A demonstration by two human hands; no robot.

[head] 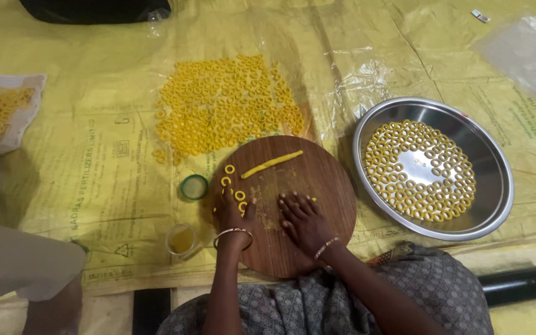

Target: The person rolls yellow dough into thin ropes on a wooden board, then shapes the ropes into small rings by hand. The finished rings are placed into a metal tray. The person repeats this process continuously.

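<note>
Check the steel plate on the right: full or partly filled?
Partly filled: the steel plate holds yellow dough rings, with bare metal at its right.

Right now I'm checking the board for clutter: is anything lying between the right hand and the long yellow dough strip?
Nothing visible. The right hand rests flat on the wooden board, and only bare board lies between it and the dough strip. The small dough rings sit by the left hand.

— What covers the floor?
— A yellow woven sheet (94, 161). On it lie a round wooden board (317, 180), a steel plate (497, 186), loose dough rings (224, 102), a green lid (194, 187) and a small cup (181, 240).
</note>
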